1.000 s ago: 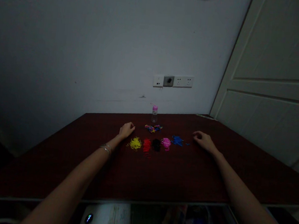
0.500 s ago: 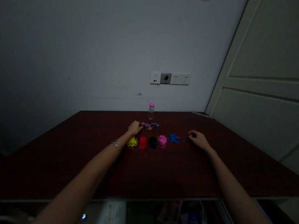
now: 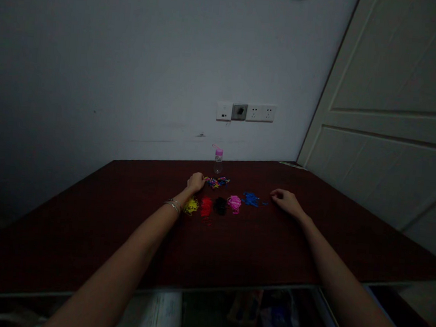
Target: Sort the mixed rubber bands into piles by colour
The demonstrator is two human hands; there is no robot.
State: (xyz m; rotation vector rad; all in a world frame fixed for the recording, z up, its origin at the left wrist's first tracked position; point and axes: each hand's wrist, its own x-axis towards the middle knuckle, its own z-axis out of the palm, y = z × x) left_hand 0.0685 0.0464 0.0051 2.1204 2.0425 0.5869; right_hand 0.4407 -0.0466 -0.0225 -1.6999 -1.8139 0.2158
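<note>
A small mixed pile of colourful elastic bands (image 3: 217, 182) lies on the dark red table. My left hand (image 3: 196, 182) is at its left edge, back of the hand up, fingers curled together; what they pinch, if anything, is hidden. Nearer me lie separate piles: yellow bands (image 3: 191, 206), partly behind my left wrist, red bands (image 3: 206, 207), black bands (image 3: 220, 205), pink bands (image 3: 234, 203) and blue bands (image 3: 251, 199). To the right of the blue pile, my right hand (image 3: 286, 201) rests on the table, loosely bent, thumb and fingers slightly apart, with nothing visible in it.
A clear bottle with a pink cap (image 3: 218, 161) stands behind the mixed pile. The wall behind carries sockets (image 3: 260, 113). A pale panelled door (image 3: 387, 148) borders the table's right side. Below the front edge, an open drawer holds a white object (image 3: 162, 314) and packets.
The whole view has shifted slightly. My left hand has edged a little closer to the mixed pile. My right hand stays in about the same place beside the blue bands.
</note>
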